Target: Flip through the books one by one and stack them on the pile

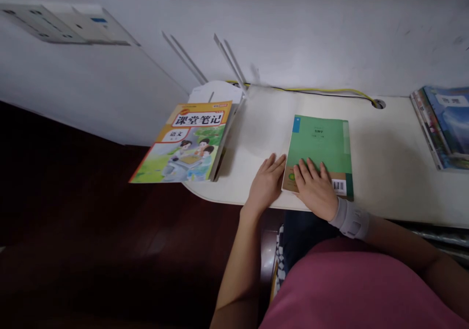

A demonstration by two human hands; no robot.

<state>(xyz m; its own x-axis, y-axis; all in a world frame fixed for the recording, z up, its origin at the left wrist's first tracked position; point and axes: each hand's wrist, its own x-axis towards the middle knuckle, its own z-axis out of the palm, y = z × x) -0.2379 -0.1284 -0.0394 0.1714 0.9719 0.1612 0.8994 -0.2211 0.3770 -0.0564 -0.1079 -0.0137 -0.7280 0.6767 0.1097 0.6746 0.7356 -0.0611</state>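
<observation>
From the head camera, a green book (pixel 320 146) lies flat and closed on the pale desk (pixel 395 173), close to its near edge, barcode corner toward the person. The right hand (pixel 315 190), with a grey wrist brace (pixel 351 219) behind it, rests palm down on the book's lower left part, fingers loosely spread and gripping nothing. The left hand (pixel 266 182) lies flat on the desk at the book's nine o'clock, fingers pressed together, their tips at the spine edge, probably touching it, though the angle makes that hard to confirm. A yellow workbook (pixel 186 143) overhangs the desk's end farther out at nine o'clock, a stack of books (pixel 445 124) sits at two o'clock, and a yellow cable (pixel 330 91) runs along the wall at twelve. Handling the book well here seems to call for even palm pressure while the left fingertips square the spine, since the cover looks smooth enough to slide.
</observation>
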